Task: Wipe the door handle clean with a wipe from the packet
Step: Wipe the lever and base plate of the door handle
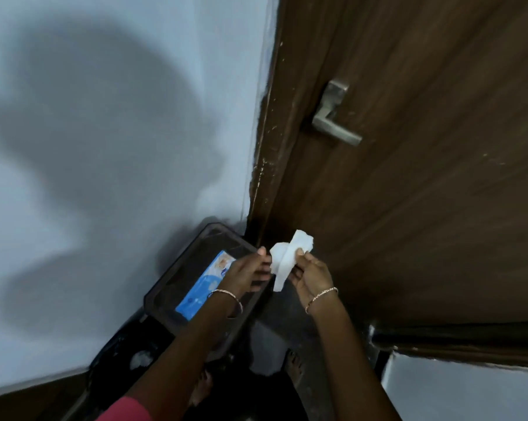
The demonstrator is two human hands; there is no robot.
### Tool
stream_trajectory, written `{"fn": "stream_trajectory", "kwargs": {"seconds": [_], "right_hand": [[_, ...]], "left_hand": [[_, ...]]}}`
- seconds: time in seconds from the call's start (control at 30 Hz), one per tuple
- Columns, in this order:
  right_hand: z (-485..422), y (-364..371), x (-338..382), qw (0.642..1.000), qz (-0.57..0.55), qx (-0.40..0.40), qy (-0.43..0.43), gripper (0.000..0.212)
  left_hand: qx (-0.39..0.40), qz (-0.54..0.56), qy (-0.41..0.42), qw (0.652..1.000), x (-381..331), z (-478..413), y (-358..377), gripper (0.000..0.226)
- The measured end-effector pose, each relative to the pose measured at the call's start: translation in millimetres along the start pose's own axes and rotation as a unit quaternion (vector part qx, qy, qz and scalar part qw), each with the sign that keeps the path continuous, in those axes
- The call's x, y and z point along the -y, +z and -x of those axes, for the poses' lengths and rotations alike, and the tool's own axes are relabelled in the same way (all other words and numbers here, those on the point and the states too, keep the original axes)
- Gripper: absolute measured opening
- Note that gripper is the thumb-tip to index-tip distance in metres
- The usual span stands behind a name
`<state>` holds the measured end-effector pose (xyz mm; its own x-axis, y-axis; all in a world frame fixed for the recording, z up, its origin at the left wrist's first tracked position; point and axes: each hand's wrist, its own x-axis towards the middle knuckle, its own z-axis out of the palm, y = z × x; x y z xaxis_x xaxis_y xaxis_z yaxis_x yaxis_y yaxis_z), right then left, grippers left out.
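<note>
Wall (104, 147) fills the left of my feed, pale blue, with a broad soft shadow (83, 123) across it. Low down where it meets the door frame I see a dark see-through tray (162, 291), and the blue packet (196, 288) lies flat inside it, its right end hidden under a forearm. At the bottom edge a pink sleeve (126, 410) leads up that arm to the left hand (250, 270), which wears a thin bangle (229, 297) at the wrist and hangs above the tray's right rim. Its thumb is raised and its fingertips reach the left edge of the wipe (287, 256); from here I cannot tell whether they pinch it or only touch it. The wipe is white and crumpled, held up in the air between both hands, just in front of the door's lower part and well below the door handle (335, 117). The right hand (311, 275), also bangled, grips the wipe with the thumb pressed over its front. Below, a bare foot (294, 364) stands on dark floor. The brown wooden door (423, 208) takes up the right, with the metal lever handle on it, nothing touching it.
</note>
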<state>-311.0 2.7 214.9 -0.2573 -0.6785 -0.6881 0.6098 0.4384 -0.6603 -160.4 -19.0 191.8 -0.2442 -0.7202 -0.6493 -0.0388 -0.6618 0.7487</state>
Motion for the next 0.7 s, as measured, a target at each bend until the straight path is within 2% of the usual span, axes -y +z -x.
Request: {"fn": "stream_trajectory", "kwargs": {"seconds": [0.1,0.17,0.23,0.37,0.43,0.57,0.63,0.7], "right_hand": [[6.9,-16.0,43.9,0.999,0.023,0.044,-0.017,0.03],[6.1,-29.9,75.6,0.995,0.054,0.068,-0.037,0.026],[4.9,-41.6,106.8,0.991,0.076,0.082,-0.075,0.021],[-1.8,-55.9,175.3,0.965,0.124,0.068,-0.22,0.016],[-5.1,-52.8,207.0,0.932,0.178,0.064,-0.31,0.015],[-15.6,-23.3,247.8,0.839,0.289,0.022,-0.461,0.018],[-21.6,-3.1,254.0,0.794,0.333,0.005,-0.508,0.011],[-30.8,13.7,252.4,0.768,0.375,0.01,-0.518,0.008]], "left_hand": [[-0.032,0.004,0.088,0.996,-22.7,4.7,40.7,0.005],[-0.058,-0.006,0.128,0.99,-38.2,0.7,67.8,0.009],[-0.073,0.013,0.127,0.989,-53.6,-4.8,91.4,0.012],[-0.109,0.058,0.133,0.983,-79.0,-14.2,132.3,0.015],[-0.125,0.074,0.14,0.979,-91.9,-16.2,146.7,0.016],[-0.152,0.11,0.151,0.971,-118.8,-15.2,158.1,0.016],[-0.167,0.124,0.157,0.965,-128.4,-16.2,158.2,0.015],[-0.181,0.13,0.158,0.962,-136.4,-18.4,156.3,0.016]]}}
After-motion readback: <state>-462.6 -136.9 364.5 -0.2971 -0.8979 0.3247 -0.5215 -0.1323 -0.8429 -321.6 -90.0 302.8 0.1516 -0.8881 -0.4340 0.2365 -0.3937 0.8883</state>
